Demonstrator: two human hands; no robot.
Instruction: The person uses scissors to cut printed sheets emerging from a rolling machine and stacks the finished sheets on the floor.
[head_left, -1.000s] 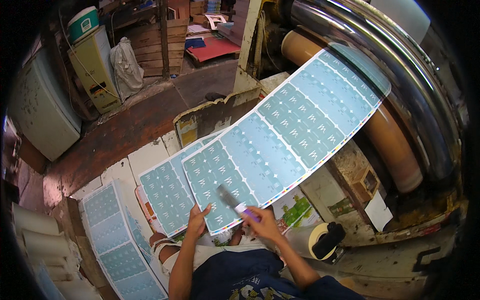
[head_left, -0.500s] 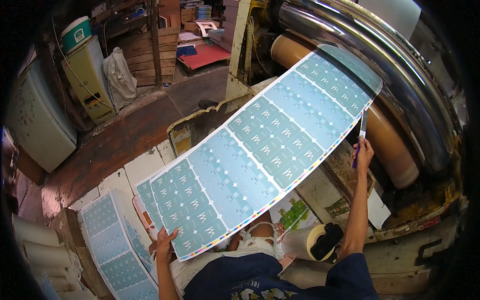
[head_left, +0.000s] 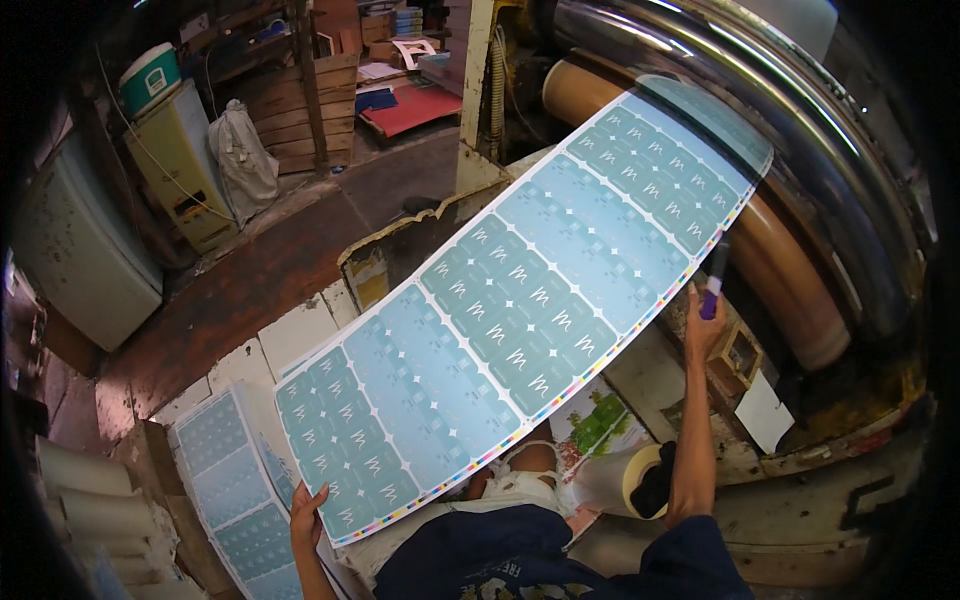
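A long printed sheet (head_left: pixel 520 300) with teal and pale blue panels slants from a shiny metal roller (head_left: pixel 690 60) at the far right down toward my lap. My left hand (head_left: pixel 306 516) pinches the sheet's near left corner, thumb on top and fingers underneath. Below the sheet's right edge, close to the rollers, my right hand (head_left: pixel 704 322) is closed round a knife (head_left: pixel 711 300) with a purple handle. The knife's blade points up at the sheet's edge; whether it touches is unclear. An orange-brown roller (head_left: pixel 585 95) lies under the sheet's far end.
More printed sheets (head_left: pixel 235 500) lie in a pile at the lower left. A white cylinder (head_left: pixel 610 480) stands right of my lap, with a small wooden box (head_left: pixel 738 358) beyond it. Farther back are a pale cabinet (head_left: pixel 85 240) and a teal-and-white cooler (head_left: pixel 150 75).
The sheet has come farther out from the rollers, toward the lower left, with my left hand on its corner. My right hand has shifted slightly left and down, and the knife has turned.
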